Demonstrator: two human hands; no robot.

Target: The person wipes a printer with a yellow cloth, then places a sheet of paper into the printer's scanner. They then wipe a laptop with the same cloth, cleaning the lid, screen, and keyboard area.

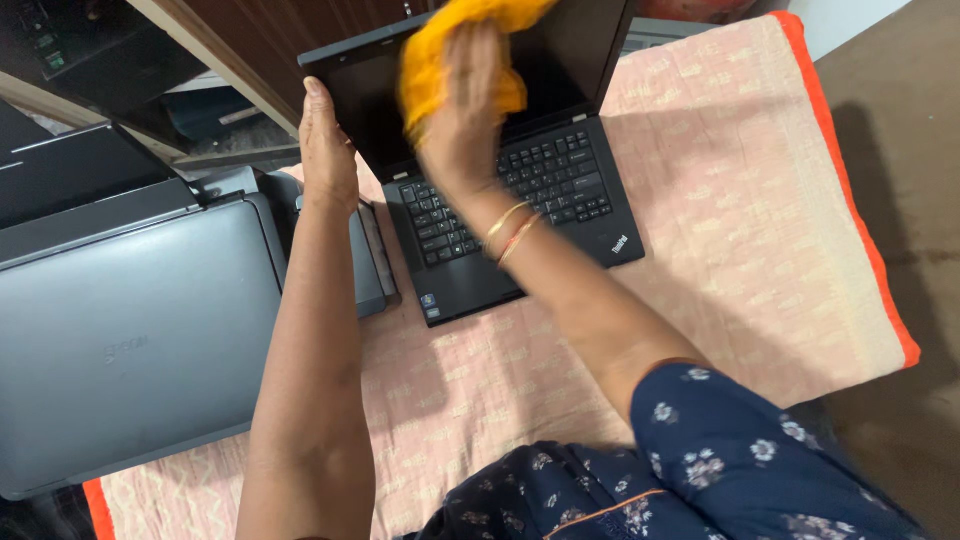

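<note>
Item: my right hand (462, 110) with yellow cloth (440, 60), pressed flat against the dark screen (560, 60) of an open black laptop (520, 200).

Detail: fingers spread over the cloth, pinning it to the screen rather than clenching it; two bangles (510, 232) at my wrist. Just beside, my left hand (328, 140) grasps the screen's left edge, fingers extended along it. Below the grip, the keyboard (510, 190). Under all, a pink patterned mat (740, 200) with orange border. Beyond my left hand, a grey printer (130, 330).
</note>
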